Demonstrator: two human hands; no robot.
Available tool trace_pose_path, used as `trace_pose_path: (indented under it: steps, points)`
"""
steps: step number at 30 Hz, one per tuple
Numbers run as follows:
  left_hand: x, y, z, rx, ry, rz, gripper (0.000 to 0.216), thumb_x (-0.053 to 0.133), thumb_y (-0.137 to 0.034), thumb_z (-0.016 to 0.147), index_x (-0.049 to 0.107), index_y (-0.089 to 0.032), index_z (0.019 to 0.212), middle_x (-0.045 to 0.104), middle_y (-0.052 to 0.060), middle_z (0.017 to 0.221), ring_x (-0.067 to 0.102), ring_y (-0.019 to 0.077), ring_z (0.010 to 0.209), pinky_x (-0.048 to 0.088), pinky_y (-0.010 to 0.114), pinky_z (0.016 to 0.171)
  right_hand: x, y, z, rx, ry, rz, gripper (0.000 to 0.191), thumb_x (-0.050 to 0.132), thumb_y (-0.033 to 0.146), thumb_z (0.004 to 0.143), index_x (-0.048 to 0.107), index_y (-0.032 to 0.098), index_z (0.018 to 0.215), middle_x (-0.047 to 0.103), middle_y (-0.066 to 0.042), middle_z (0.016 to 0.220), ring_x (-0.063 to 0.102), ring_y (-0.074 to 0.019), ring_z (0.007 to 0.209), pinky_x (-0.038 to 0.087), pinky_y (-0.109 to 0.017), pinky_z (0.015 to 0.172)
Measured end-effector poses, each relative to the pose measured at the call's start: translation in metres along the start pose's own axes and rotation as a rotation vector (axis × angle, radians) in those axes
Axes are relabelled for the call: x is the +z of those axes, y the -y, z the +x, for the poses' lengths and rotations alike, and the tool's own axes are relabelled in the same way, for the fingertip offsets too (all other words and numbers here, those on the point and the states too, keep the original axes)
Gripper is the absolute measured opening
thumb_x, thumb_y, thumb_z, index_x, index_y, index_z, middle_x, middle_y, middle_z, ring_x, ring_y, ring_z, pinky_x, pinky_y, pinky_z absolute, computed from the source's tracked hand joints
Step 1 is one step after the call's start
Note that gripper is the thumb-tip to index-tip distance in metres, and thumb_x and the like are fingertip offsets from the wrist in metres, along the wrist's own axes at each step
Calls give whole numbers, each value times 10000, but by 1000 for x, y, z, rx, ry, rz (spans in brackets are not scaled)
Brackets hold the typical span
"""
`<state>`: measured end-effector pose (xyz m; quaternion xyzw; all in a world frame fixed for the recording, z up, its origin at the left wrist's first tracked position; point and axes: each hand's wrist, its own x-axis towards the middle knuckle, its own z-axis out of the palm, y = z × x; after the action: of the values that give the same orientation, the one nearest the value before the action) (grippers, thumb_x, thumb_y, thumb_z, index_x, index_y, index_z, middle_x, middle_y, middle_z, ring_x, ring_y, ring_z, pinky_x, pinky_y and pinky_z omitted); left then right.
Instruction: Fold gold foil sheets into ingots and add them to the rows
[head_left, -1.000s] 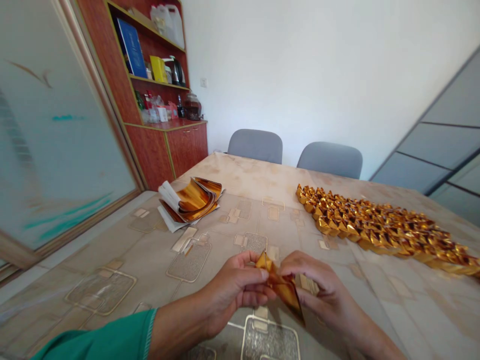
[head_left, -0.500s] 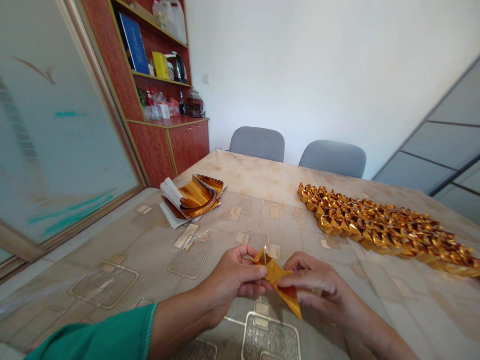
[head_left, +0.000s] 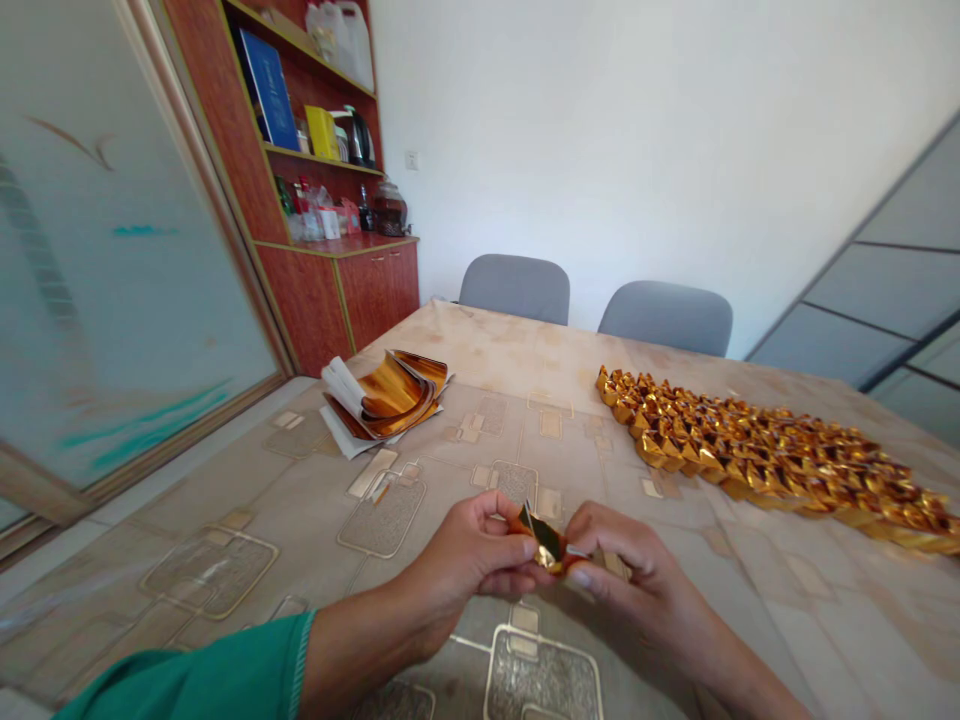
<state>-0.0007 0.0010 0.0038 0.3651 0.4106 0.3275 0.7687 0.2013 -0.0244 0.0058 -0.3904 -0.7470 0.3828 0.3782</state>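
Note:
Low in the middle of the view, my left hand (head_left: 457, 562) and my right hand (head_left: 626, 572) meet over the table, both pinched on one small folded piece of gold foil paper (head_left: 543, 540). Thumbs and fingertips of both hands press its sides, and much of the piece is hidden between them. A green sleeve (head_left: 202, 675) covers my left forearm. Further back on the left lies a curled stack of gold foil sheets (head_left: 384, 397) on white paper. On the right, many folded gold paper ingots (head_left: 757, 455) lie in rows.
The table (head_left: 225, 520) has a beige patterned cover. Two grey chairs (head_left: 514, 287) (head_left: 664, 317) stand at its far edge. A red-brown cabinet (head_left: 330, 280) with bottles, a kettle and books is at the back left, beside a frosted glass door (head_left: 105, 280).
The long pointed tail of the gold paper that hung down toward the right has been folded in. The piece is now small and compact between both hands, which have closed together.

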Motion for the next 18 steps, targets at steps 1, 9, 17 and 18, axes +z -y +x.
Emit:
trace_pose_path:
  steps: [1, 9, 17, 18]
  points:
    - [0, 0, 0, 6, -5, 2, 334, 801, -213, 673, 515, -159, 837, 711, 25, 742, 700, 132, 656, 496, 204, 586, 4, -1, 0, 39, -49, 3, 148, 612, 327, 928, 675, 232, 835, 646, -17, 814, 585, -175, 760, 424, -317, 694]
    - [1, 11, 3, 56, 34, 58, 380, 846, -278, 631, 519, -163, 787, 722, 43, 736, 702, 162, 684, 501, 225, 595, 15, -4, 3, 251, -179, 47, 275, 680, 392, 832, 629, 184, 658, 594, -2, 642, 494, -146, 614, 360, -264, 562]
    - [2, 7, 5, 119, -43, 51, 341, 852, -283, 640, 560, -152, 757, 684, -1, 673, 625, 100, 573, 484, 204, 571, 12, 0, 1, 162, -141, 125, 269, 671, 423, 860, 725, 215, 698, 648, -26, 747, 580, -167, 698, 442, -294, 638]
    - [3, 7, 4, 109, -43, 48, 346, 856, -288, 635, 563, -150, 756, 689, 6, 684, 628, 102, 581, 488, 207, 578, 14, 0, 1, 163, -160, 97, 267, 673, 400, 857, 709, 210, 672, 637, -21, 722, 572, -161, 676, 435, -288, 621]
